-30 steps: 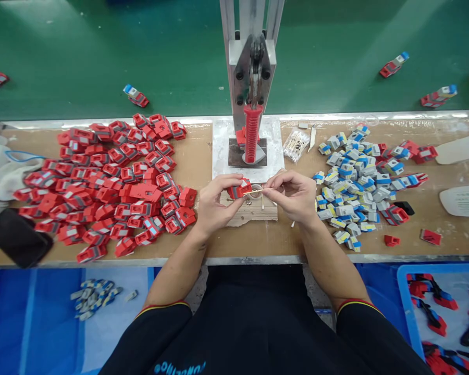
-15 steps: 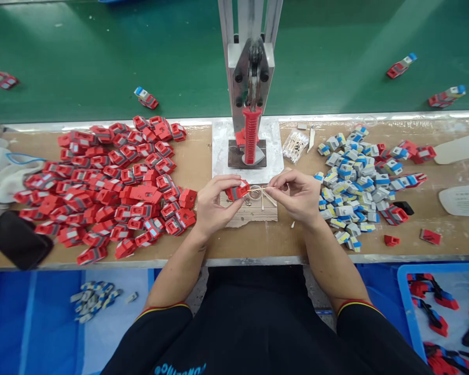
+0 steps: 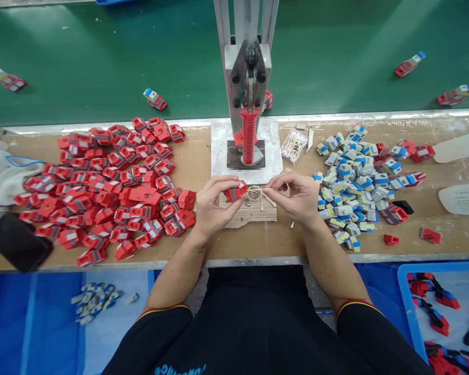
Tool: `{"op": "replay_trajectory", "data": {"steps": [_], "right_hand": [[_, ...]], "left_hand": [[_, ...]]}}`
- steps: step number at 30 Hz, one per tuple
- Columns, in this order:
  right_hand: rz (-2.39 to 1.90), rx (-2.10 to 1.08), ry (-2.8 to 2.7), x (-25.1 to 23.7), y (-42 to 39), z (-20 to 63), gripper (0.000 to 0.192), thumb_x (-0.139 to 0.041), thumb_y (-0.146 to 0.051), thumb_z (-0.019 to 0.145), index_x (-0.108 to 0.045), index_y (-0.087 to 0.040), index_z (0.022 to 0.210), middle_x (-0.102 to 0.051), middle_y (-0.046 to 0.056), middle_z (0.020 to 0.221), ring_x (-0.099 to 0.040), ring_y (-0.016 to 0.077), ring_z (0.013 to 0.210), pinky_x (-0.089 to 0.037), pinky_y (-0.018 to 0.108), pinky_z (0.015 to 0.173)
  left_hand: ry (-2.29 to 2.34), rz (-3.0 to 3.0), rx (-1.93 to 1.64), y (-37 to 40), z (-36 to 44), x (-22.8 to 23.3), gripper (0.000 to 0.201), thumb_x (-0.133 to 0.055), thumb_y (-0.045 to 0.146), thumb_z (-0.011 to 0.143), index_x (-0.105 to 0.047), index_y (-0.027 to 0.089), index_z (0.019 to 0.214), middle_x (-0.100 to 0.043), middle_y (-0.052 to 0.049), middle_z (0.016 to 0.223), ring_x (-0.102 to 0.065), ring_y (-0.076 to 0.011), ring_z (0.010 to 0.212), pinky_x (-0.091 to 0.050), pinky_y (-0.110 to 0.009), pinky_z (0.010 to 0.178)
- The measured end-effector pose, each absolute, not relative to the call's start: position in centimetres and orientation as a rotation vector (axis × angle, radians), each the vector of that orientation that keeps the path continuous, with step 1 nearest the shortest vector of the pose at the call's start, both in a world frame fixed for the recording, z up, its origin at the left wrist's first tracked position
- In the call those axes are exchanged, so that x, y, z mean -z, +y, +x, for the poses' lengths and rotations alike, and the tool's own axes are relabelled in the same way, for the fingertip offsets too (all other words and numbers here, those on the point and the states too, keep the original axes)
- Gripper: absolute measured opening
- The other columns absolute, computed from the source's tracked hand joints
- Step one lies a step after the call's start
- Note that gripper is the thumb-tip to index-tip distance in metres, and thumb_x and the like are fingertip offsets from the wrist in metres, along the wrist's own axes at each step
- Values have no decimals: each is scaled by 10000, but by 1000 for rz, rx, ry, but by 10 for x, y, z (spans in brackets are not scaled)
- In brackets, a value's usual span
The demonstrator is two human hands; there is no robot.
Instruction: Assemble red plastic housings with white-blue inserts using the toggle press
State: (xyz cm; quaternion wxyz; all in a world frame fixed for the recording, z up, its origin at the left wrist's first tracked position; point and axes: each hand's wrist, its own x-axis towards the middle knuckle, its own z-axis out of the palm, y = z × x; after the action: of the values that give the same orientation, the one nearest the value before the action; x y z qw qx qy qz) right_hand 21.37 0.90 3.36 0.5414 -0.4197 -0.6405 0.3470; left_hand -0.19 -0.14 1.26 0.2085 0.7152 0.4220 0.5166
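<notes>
Head view: on the near side of a red-handled toggle press (image 3: pixel 249 125), we see the left hand (image 3: pixel 213 202) grasping a red-and-grey plastic block (image 3: pixel 234 192) between thumb and fingers. The right hand (image 3: pixel 298 195) pinches what looks like a swab stick (image 3: pixel 258 189), aimed at the block's right end; whether its tip touches, we cannot tell. Beneath the grip lies a cardboard scrap (image 3: pixel 250 217). We judge the step in hand to be delicate dabbing on this one block; the next move calls for a steady left hold and a light, precise right touch. Left of the grip spreads a heap of similar red blocks (image 3: pixel 113 187); just beyond the right hand sits a bag of cotton swabs (image 3: pixel 295 146).
</notes>
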Motion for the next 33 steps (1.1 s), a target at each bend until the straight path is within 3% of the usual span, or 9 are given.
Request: {"op": "replay_trajectory", "data": {"steps": [20, 27, 30, 33], "right_hand": [[-953, -786, -1468, -36, 10, 224, 236, -856, -319, 815, -659, -257, 703, -733, -1, 680, -633, 165, 610, -454, 325, 560], [-1048, -808, -1956, -24, 18, 226, 89, -771, -278, 882, -722, -256, 811, -754, 19, 794, -648, 188, 748, -511, 335, 692], [-986, -818, -1994, -24, 22, 230, 119, -800, -361, 885, -736, -260, 888, -765, 30, 880, -670, 202, 835, -536, 352, 759], [-1060, -607, -1731, -36, 23, 264, 238, -770, -498, 913, -721, -267, 946, -744, 38, 941, -659, 197, 827, -523, 356, 731]], "left_hand": [[1102, 1914, -1489, -1, -2, -12, 222, -822, 308, 882, -746, 226, 1074, -786, -71, 1089, -771, -220, 1037, -650, -387, 925], [975, 1722, -1537, 1, -3, -8, 288, -866, 376, 860, -743, 237, 1081, -781, -88, 1088, -775, -240, 1065, -646, -390, 925], [938, 1639, -1557, 2, -6, -6, 318, -889, 384, 841, -746, 242, 1087, -787, -84, 1101, -777, -236, 1083, -653, -374, 932], [950, 1514, -1544, 6, -8, -4, 435, -929, 423, 791, -726, 240, 1130, -796, -87, 1145, -789, -223, 1060, -669, -346, 913]]}}
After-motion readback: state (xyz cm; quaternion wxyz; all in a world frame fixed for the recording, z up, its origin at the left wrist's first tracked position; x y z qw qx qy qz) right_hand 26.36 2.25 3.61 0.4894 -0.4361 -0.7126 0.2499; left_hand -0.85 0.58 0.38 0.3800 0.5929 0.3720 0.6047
